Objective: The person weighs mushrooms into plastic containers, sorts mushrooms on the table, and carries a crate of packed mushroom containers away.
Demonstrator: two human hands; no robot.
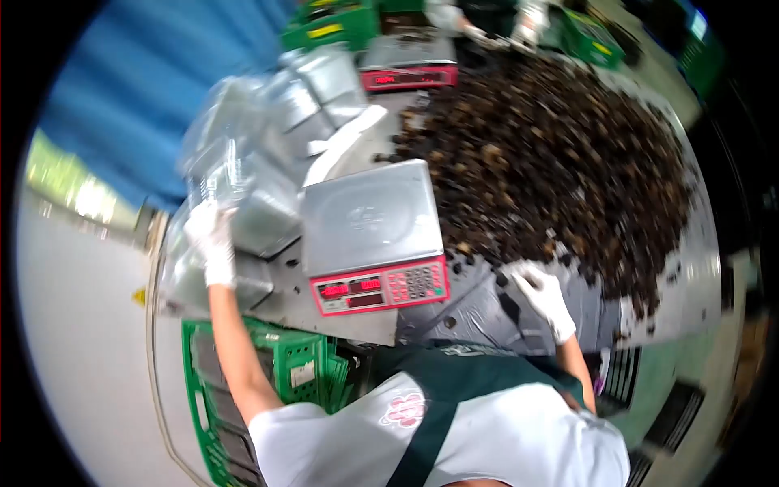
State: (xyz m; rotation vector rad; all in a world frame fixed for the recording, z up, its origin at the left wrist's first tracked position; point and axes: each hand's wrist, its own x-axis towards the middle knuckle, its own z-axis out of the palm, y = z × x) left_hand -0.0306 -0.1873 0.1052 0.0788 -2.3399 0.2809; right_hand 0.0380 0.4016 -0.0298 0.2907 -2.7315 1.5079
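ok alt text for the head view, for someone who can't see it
A person's white-gloved left hand is at stacked clear plastic containers, the gloved right hand near a large heap of small dark pieces. A red-fronted scale stands between the hands.

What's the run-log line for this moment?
left hand: at clear containers | right hand: beside dark pile | nearer scale: between hands, display lit

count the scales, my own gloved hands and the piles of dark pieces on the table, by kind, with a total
Scales: 2 (near scale, far scale)
Your gloved hands: 2 (left hand, right hand)
Piles: 1 (pile of dark pieces)
Total: 5
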